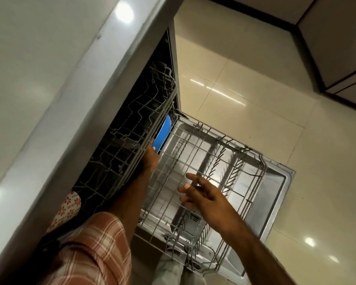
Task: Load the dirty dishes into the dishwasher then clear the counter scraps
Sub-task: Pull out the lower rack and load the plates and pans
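I look steeply down at an open dishwasher. Its lower wire rack (pixel 203 161) is pulled out over the dropped door (pixel 275 182) and holds no dishes that I can see. A blue plate (pixel 162 132) stands on edge at the rack's back, under the front of the upper rack (pixel 132 128). My left hand (pixel 150 159) reaches under the upper rack with its fingertips on the blue plate's lower edge. Over the lower rack hovers my right hand (pixel 201 192), fingers spread, holding nothing.
A pale countertop (pixel 39 89) with a grey edge runs along the left. A floral cloth (pixel 67 208) hangs below the counter by my left sleeve. Glossy beige floor tiles (pixel 255 68) lie beyond the door, with dark-trimmed cabinets (pixel 337 48) at the upper right.
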Motion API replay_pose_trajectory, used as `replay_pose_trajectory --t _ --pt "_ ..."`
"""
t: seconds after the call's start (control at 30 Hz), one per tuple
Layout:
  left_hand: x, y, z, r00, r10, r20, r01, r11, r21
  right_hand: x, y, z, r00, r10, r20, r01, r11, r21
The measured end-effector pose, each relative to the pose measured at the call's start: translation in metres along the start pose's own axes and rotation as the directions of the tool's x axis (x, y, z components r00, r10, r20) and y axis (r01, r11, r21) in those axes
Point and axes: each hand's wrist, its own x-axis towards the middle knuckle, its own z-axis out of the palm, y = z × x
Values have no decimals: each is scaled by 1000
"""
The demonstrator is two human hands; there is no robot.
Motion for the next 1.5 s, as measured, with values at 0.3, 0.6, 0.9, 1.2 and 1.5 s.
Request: replay_pose_trajectory --t 0.3,0.6,0.9,1.2,1.5 --pt "-11 1 -3 999 48 23 -49 998 45 -1 -7 -1 1000 -17 -10 17 999 -48" --pt "-72 19 -26 983 148 111 -168 966 197 -45 -27 -9 993 -113 -41 98 957 -273" --pt "-228 75 -96 854 448 265 -503 842 196 -135 -71 -17 897 -432 -94 218 616 -757" --pt "-366 106 -233 797 577 179 -598 711 371 -247 -123 10 848 -529 -12 268 449 -852" --pt "-478 26 -327 832 534 -149 -471 823 319 -315 -122 95 813 -536 229 473 376 -797"
